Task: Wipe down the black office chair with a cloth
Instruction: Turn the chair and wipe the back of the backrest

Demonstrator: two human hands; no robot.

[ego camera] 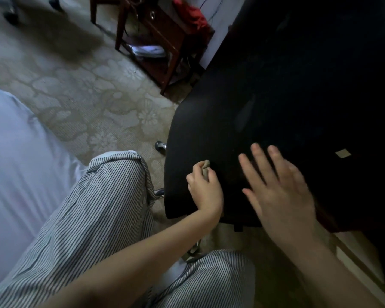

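At the chair seat's (209,121) front-left edge, left hand (206,192) grips the bunched cloth (206,166), fingers curled; right hand (282,190) is over mid-seat, fingers spread. Open carpet (87,96) leftward. Pale square tag (343,153): unreadable.

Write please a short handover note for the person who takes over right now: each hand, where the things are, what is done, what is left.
Left hand: grips the bunched cloth at the front left part of the black chair seat.
Right hand: open, fingers straight, over the seat; whether it touches cannot be told.
Done: unclear, the seat is too dark to show what is wiped.
Left: probably most of the seat, where a pale smear and a small pale square show.
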